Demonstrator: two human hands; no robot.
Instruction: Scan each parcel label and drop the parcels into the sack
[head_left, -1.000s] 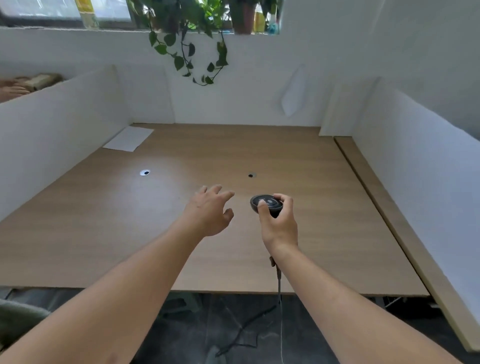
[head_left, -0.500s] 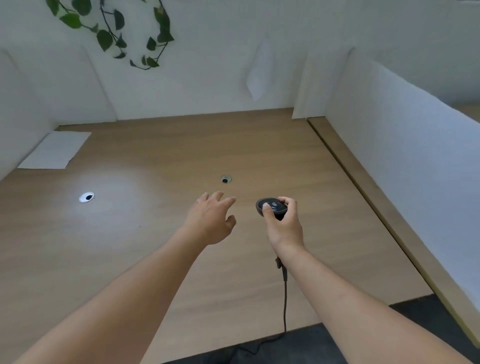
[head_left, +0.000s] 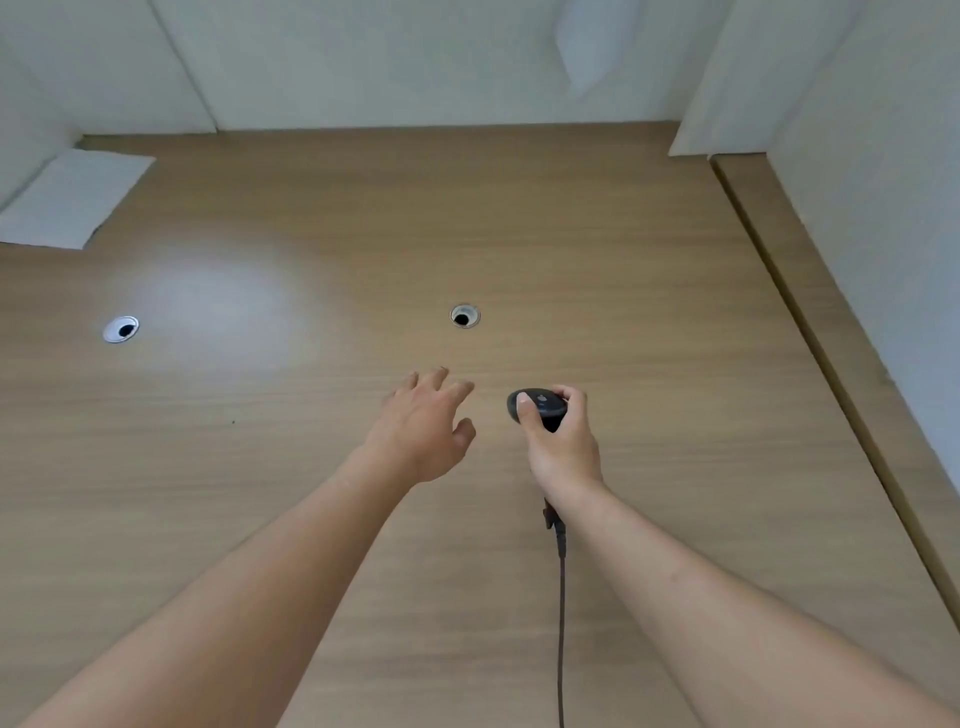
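My right hand (head_left: 563, 447) grips a black handheld barcode scanner (head_left: 537, 407), thumb on its rounded head, above the middle of the wooden desk (head_left: 649, 291). The scanner's dark cable (head_left: 561, 613) hangs down toward the near edge of the frame. My left hand (head_left: 423, 426) hovers just left of the scanner, fingers spread and relaxed, holding nothing. No parcel and no sack show in this view.
A white sheet of paper (head_left: 72, 200) lies at the desk's far left corner. Two cable holes sit in the desktop, one at the left (head_left: 120, 329) and one at the centre (head_left: 464, 315). White partition walls (head_left: 883, 171) enclose the desk on three sides.
The view has tilted down and closer to the desk, so the plant and the floor have left the frame. Both hands hold much the same pose.
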